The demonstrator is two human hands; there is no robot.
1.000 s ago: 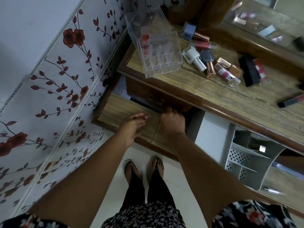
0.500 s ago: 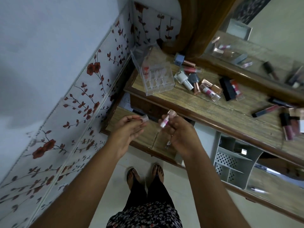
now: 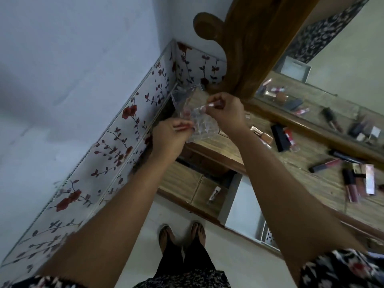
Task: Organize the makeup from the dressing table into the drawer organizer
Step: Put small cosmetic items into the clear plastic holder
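My right hand (image 3: 227, 113) pinches a small clear lip gloss tube (image 3: 208, 106) just above the clear acrylic organizer (image 3: 202, 126), which stands at the left end of the wooden dressing table (image 3: 230, 146). My left hand (image 3: 169, 139) is closed on a thin pinkish piece (image 3: 180, 127) next to the organizer's left side; blur hides what that piece is. Loose makeup lies on the table to the right: a nail polish bottle (image 3: 262, 134), a black box (image 3: 279, 139), a dark lip gloss (image 3: 326, 165) and several tubes (image 3: 357, 182).
Below the tabletop an open wooden drawer (image 3: 182, 181) holds one small tube (image 3: 215, 193). A white perforated drawer organizer (image 3: 268, 238) sits in the open drawer at lower right. A mirror (image 3: 324, 84) with a dark wooden frame backs the table; a tiled wall is at left.
Both hands rose from the open drawer to the clear organizer on the tabletop, carrying the tube and the small piece. The camera tilted upward.
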